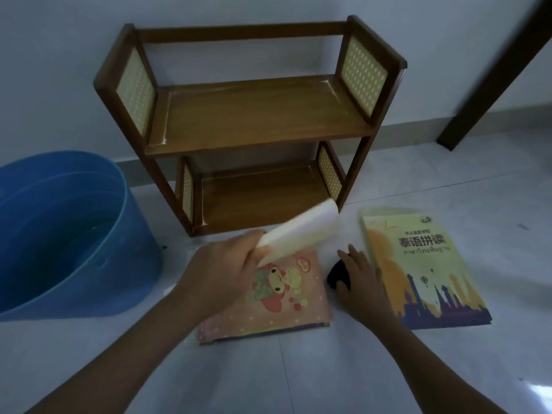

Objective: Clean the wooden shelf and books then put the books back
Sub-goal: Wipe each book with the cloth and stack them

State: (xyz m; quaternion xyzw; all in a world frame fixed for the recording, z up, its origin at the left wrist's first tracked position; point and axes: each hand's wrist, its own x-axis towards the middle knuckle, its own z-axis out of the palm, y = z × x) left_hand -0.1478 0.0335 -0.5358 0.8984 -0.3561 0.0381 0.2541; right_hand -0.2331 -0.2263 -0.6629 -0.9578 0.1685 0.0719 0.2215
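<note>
Wiping books was the step: left hand [222, 271] pinched a pink book's [268, 297] lifted cover, right hand [360, 279] gripped a black cloth [337, 274] on the floor, ready to wipe inside.

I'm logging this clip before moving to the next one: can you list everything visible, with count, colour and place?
Two-tier wooden shelf with woven side panels: one, brown, against the wall, both tiers bare.
Round plastic tub: one, blue, floor at left.
Pink cartoon-cover book: one, floor before the shelf, top leaf lifted.
Yellow book with skyline cover: one, flat on floor at right.
Dark object: one, black, floor between the books; too blurred to identify.
Left hand: pinches the lifted leaf.
Right hand: rests on the dark object.
</note>
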